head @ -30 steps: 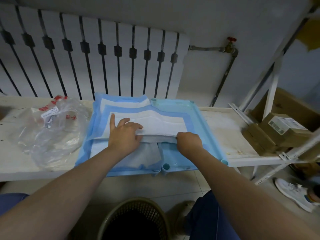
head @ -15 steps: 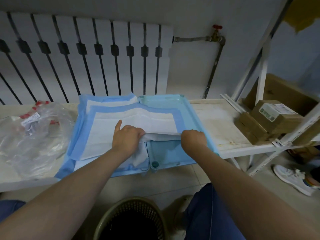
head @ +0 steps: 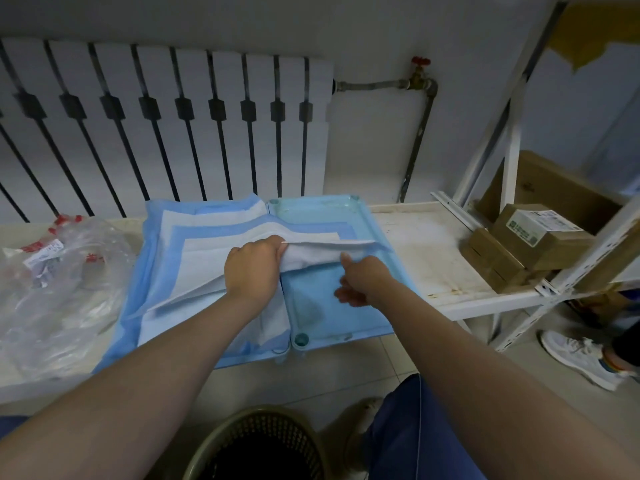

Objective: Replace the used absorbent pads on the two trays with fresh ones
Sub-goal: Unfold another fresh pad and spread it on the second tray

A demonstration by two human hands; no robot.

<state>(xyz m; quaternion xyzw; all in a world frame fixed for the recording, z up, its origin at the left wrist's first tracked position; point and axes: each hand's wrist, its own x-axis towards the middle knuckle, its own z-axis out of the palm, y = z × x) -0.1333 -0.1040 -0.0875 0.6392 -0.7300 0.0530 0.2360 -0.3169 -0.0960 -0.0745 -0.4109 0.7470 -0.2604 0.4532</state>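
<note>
Just peeled the pad further up off the right tray: left hand pinching its edge, right hand now let go, fingers loose. Tray's bare, ready for spreading.

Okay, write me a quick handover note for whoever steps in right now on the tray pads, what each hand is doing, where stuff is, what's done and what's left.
Left hand: gripping the lifted edge of the fresh pad, which is still partly folded.
Right hand: open, under the raised flap, not gripping.
Left tray: already covered by a pad.
Right tray: mostly bare, the pad only reaches its far part.
Clear bag lies left on the shelf; bin sits on the floor below.
Left: unfold the pad across the right tray and flatten it.
</note>
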